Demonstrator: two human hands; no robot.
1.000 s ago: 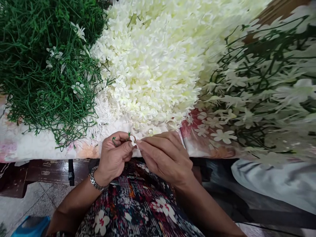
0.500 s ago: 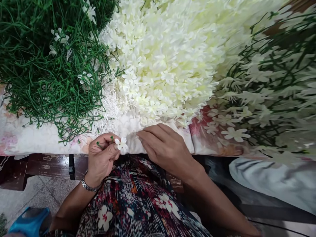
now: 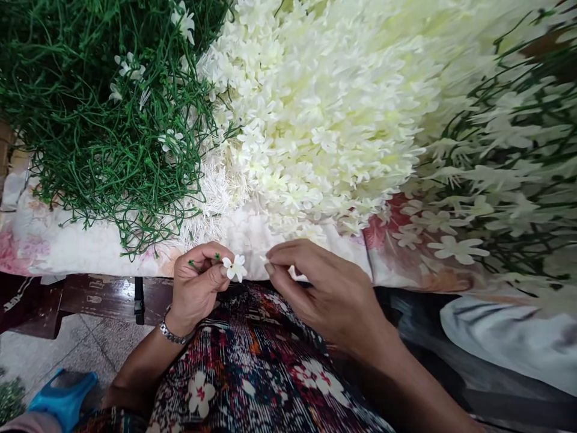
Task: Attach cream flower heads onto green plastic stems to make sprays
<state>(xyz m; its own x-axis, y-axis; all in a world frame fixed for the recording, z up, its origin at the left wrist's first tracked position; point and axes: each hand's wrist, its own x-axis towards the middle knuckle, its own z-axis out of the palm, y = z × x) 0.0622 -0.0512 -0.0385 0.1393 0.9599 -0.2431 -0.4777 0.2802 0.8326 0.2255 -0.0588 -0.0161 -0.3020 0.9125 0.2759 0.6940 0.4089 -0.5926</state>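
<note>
My left hand (image 3: 198, 284) is closed on a small green stem piece that carries one white artificial flower (image 3: 235, 267) at its tip, just above my lap. A watch sits on that wrist. My right hand (image 3: 325, 287) is beside it, a short gap from the flower, fingers curled in a pinch over a small white piece at the table's front edge; what it pinches is mostly hidden. Right behind both hands lies a big heap of loose cream-white flower heads (image 3: 324, 114).
A pile of bare green plastic stems (image 3: 90, 114) fills the left of the cloth-covered table (image 3: 67, 249). Finished sprigs with white flowers (image 3: 505, 162) lie on the right. White stamen bits (image 3: 210, 198) sit between the piles. A blue sandal (image 3: 63, 400) is on the floor.
My hands were pressed together on the flower; they have since parted. The left keeps the stem with the flower on it. The right went to the table edge and curled into a pinch.
</note>
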